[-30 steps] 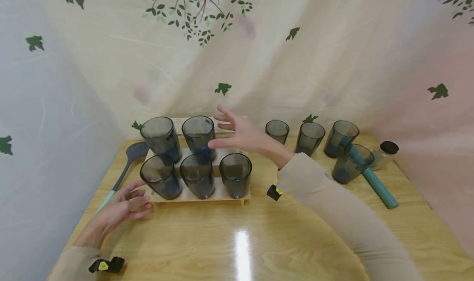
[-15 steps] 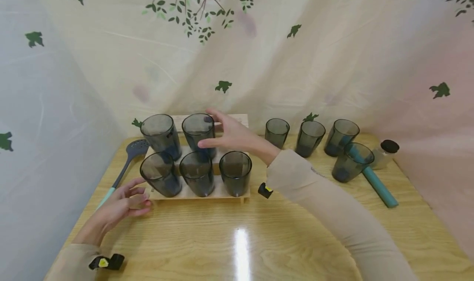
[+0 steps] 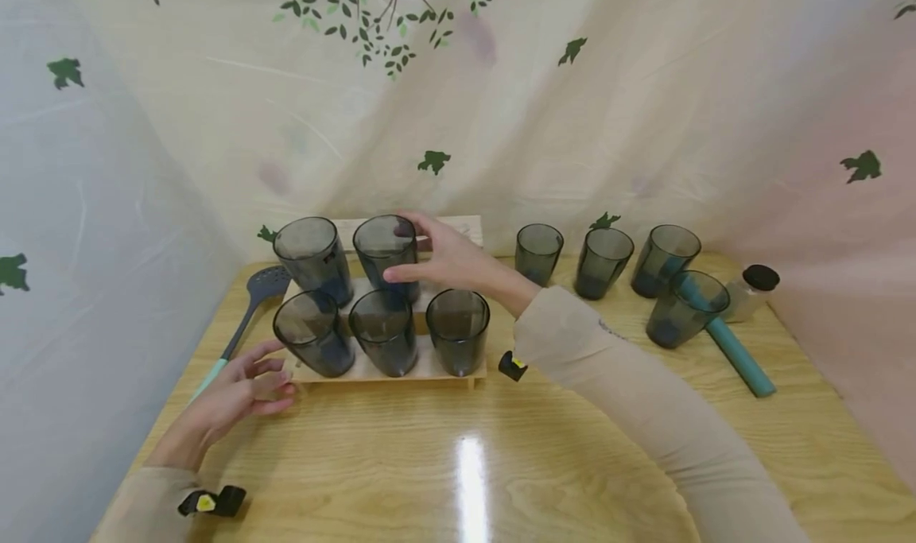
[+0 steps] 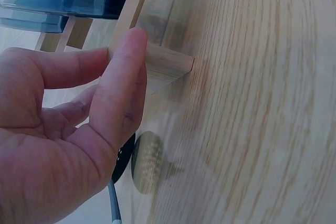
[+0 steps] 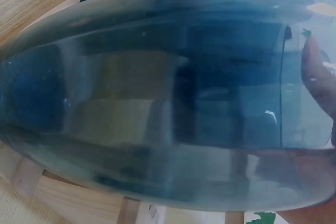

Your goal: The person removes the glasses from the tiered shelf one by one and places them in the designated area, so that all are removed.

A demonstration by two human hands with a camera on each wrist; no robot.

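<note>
My right hand (image 3: 458, 261) grips a smoky dark drinking glass (image 3: 375, 258) in the back row of a two-tier wooden rack (image 3: 424, 358). The thumb lies on the glass's near side, with the fingers behind its rim. In the right wrist view this glass fills most of the frame, and a fingertip shows through its wall. My left hand (image 3: 239, 396) pinches the rack's front left corner between thumb and fingers, seen closely in the left wrist view. Another back-row glass (image 3: 311, 253) stands to the left, and three more, such as the right one (image 3: 458, 336), line the front tier.
Several matching glasses stand to the right, among them a back one (image 3: 539, 253) and a nearer one (image 3: 683, 312). Beside them are a teal stick-like handle (image 3: 740, 358) and a black-capped jar (image 3: 754, 288). A slotted turner (image 3: 246, 316) lies left of the rack. Patterned cloth hangs behind.
My right hand has moved left from beside the back-row glass and its fingers have closed around it. The left hand stays at the rack's corner. The glasses keep their places.
</note>
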